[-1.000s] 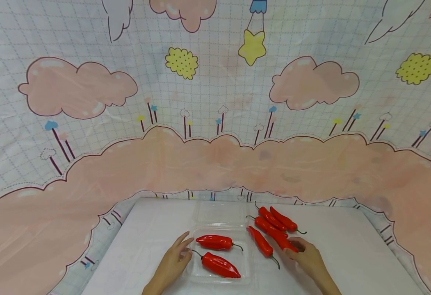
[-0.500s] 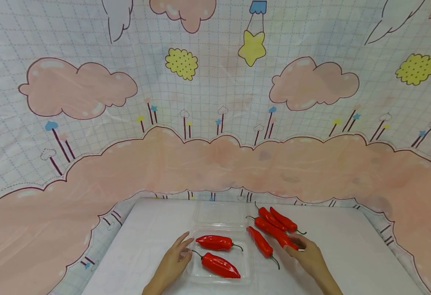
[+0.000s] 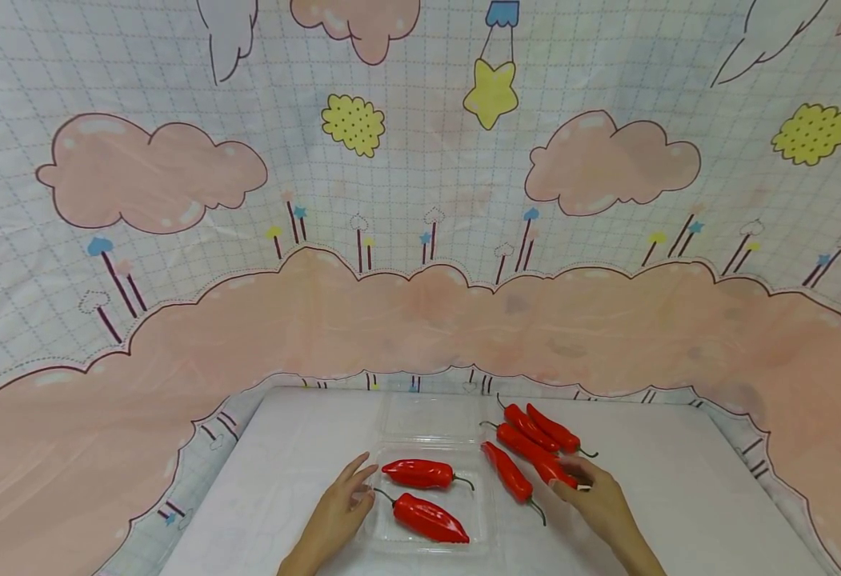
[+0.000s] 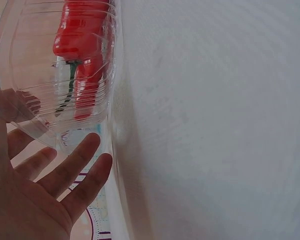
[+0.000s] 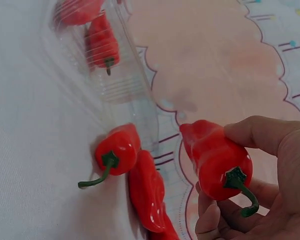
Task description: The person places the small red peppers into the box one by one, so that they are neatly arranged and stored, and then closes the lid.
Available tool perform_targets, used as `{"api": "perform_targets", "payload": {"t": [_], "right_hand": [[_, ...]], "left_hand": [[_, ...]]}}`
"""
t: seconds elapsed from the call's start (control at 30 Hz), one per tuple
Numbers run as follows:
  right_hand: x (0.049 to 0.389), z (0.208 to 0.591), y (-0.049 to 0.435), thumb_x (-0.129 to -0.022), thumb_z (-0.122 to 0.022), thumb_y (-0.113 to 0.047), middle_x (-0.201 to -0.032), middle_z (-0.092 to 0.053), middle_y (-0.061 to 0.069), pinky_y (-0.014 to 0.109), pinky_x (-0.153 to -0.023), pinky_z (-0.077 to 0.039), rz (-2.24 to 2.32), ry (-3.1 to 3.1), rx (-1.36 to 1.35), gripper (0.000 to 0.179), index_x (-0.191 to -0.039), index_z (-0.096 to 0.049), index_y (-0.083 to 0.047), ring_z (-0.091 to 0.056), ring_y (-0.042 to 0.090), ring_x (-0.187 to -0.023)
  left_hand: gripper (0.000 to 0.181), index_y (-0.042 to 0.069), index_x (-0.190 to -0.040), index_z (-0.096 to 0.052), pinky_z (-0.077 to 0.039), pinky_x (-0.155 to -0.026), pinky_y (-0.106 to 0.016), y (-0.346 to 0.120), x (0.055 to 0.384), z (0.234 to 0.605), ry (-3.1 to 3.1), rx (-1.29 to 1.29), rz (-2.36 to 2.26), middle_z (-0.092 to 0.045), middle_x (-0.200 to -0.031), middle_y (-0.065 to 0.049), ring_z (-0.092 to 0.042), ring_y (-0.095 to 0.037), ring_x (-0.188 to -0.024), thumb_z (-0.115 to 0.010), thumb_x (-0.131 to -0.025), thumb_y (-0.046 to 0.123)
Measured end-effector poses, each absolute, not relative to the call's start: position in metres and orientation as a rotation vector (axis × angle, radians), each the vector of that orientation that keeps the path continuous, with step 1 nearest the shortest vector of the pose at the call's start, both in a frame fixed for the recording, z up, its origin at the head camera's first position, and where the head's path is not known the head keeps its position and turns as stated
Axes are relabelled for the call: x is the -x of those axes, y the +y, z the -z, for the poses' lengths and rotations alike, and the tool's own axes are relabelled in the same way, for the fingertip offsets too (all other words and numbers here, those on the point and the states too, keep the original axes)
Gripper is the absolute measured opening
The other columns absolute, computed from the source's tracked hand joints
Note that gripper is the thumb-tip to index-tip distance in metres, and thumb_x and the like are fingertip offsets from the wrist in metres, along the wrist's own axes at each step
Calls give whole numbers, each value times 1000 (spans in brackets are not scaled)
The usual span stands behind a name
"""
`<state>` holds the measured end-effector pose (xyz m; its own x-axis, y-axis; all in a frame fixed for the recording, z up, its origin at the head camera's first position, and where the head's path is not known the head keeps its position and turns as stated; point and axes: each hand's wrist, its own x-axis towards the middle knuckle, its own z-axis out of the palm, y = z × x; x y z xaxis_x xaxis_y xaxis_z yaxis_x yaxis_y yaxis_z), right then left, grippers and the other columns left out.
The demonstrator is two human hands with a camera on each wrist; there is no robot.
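My right hand (image 3: 600, 496) pinches a red chili pepper (image 5: 220, 162) near its stem end, thumb on one side and fingers on the other. In the head view that pepper (image 3: 551, 470) points away to the left, over the others, its stem hidden. With fingers spread, my left hand (image 3: 336, 508) is at the left edge of a clear plastic box (image 3: 479, 512); in the left wrist view part of the hand (image 4: 45, 195) shows through the plastic. Two red peppers lie inside the box, one farther back (image 3: 417, 473) and one nearer (image 3: 430, 517).
Several loose peppers lie right of the box, the closest (image 3: 512, 474) beside its right edge and another (image 3: 553, 428) at the back. The box's clear lid (image 3: 430, 418) lies folded back behind it. A cloud-patterned cloth (image 3: 420, 320) hangs behind the white table (image 3: 283, 448).
My right hand has shifted slightly up and left in the head view, and the held pepper's stem end has risen a little. The left hand and the box have not visibly moved.
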<state>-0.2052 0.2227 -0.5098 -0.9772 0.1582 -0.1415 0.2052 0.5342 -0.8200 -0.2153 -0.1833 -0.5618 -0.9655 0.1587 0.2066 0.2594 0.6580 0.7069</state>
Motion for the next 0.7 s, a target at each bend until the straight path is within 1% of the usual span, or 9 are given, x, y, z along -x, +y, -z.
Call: {"api": "perform_targets", "payload": {"t": [0.2, 0.37, 0.5, 0.7], "right_hand": [[204, 507, 218, -84, -76, -34, -129, -63, 18, 37, -83, -58, 1443, 2733, -280, 53, -130, -61, -10, -58, 29, -111], [204, 506, 214, -83, -77, -33, -127, -64, 16, 33, -78, -57, 1467, 2720, -262, 52, -128, -62, -10, -57, 25, -105], [202, 506, 212, -83, -77, -31, -126, -65, 16, 33, -77, -57, 1481, 2728, -232, 52, -127, -63, -8, -58, 23, -103], [202, 504, 206, -84, -77, -28, -126, -65, 14, 37, -83, -58, 1464, 2750, -207, 48, -126, -64, -9, -60, 25, -108]], "left_hand": [[42, 9, -134, -59, -56, -78, -22, -183, 215, 561, -2747, 335, 1192, -46, -151, -7, -69, -17, -101, -64, -92, 13], [42, 9, -134, -59, -56, -78, -22, -183, 215, 561, -2750, 334, 1194, -46, -151, -7, -69, -17, -101, -64, -92, 13], [43, 7, -134, -60, -57, -78, -24, -183, 214, 561, -2727, 359, 1202, -46, -151, -9, -69, -18, -101, -64, -92, 12], [42, 7, -133, -59, -58, -77, -26, -184, 213, 561, -2713, 392, 1192, -47, -150, -11, -70, -19, -100, -64, -92, 12]]}}
